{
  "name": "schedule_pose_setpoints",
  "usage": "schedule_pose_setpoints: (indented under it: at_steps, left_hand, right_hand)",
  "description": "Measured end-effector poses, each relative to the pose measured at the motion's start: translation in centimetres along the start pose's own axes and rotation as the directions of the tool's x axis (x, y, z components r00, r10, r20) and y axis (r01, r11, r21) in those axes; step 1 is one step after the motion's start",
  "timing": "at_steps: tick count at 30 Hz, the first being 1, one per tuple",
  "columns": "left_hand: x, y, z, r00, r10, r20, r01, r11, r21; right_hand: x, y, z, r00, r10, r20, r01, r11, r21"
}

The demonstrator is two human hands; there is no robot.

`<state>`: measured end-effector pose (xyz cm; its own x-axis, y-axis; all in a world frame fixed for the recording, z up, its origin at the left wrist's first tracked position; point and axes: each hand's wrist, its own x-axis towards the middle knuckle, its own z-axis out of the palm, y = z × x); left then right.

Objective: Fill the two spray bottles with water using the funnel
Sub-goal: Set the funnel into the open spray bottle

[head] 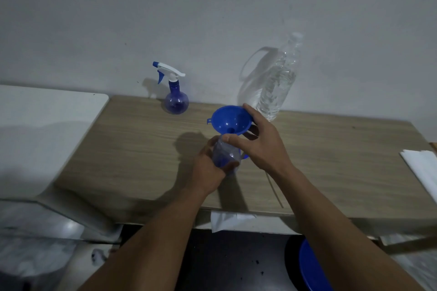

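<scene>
The left hand (208, 168) wraps the open translucent blue round spray bottle (224, 156) at the wooden table's (132, 149) middle — upright, neck up. The right hand (262, 144) pinches the blue plastic funnel (228, 120), spout down into that neck. Far left stands a capped blue spray bottle (176, 99), nozzle pointing left; far right, a clear upright water bottle (277, 82).

Both forearms reaching forward, hands close together.
Left hand (208, 168) curled in a grip; right hand (262, 146) pinching, fingers spread.

Bottle neck (223, 140) perhaps hidden behind right thumb (233, 137)
</scene>
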<state>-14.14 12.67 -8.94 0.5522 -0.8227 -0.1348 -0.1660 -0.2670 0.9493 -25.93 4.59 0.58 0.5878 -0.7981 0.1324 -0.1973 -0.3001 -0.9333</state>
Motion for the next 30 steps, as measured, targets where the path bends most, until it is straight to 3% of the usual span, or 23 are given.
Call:
schedule_pose_setpoints:
  at_steps: [7, 18, 25, 30]
  left_hand:
    - [0.0, -0.2, 0.0, 0.999, 0.04, -0.004, -0.04, 0.999, -0.006]
    - [-1.0, 0.1, 0.1, 0.996, 0.082, -0.042, -0.071, 0.975, 0.211]
    - [-4.7, 0.0, 1.2, 0.928, 0.208, -0.308, -0.075, 0.916, 0.394]
    - [-6.2, 0.6, 4.0, 0.89, 0.341, -0.302, -0.186, 0.877, 0.443]
  right_hand:
    - [0.0, -0.4, -0.4, 1.0, 0.017, 0.001, -0.017, 0.999, -0.051]
    - [-0.4, -1.2, -0.9, 0.999, 0.022, 0.028, -0.018, 0.988, -0.152]
    - [-2.0, -2.2, -3.4, 0.999, 0.036, -0.012, -0.037, 0.987, -0.154]
    - [-1.3, -2.6, -7.3, 0.991, 0.003, -0.133, -0.051, 0.934, -0.353]
